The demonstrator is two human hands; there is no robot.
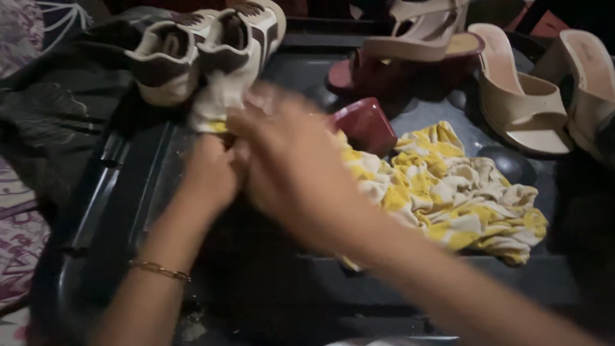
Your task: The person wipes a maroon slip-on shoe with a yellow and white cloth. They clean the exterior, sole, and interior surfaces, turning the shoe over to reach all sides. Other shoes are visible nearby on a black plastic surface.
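Observation:
My left hand (211, 170) grips the front of a cream and dark brown shoe (234, 64) that is tipped up near the top left. A second matching shoe (168, 61) lies just left of it. My right hand (291, 160) is blurred, held just right of the left hand at the shoe's toe; whether it holds anything is unclear. A crumpled yellow and white cloth (448, 192) lies to the right, one end running under my right hand. A gold bracelet (160, 270) circles my left wrist.
All of this rests on a dark moulded surface (128, 211). A dark red block (365, 125) lies beside the cloth. Beige heeled sandals (525, 96) and a red-soled sandal (410, 57) stand at the back right. Dark fabric (57, 109) and patterned bedding (19, 237) lie on the left.

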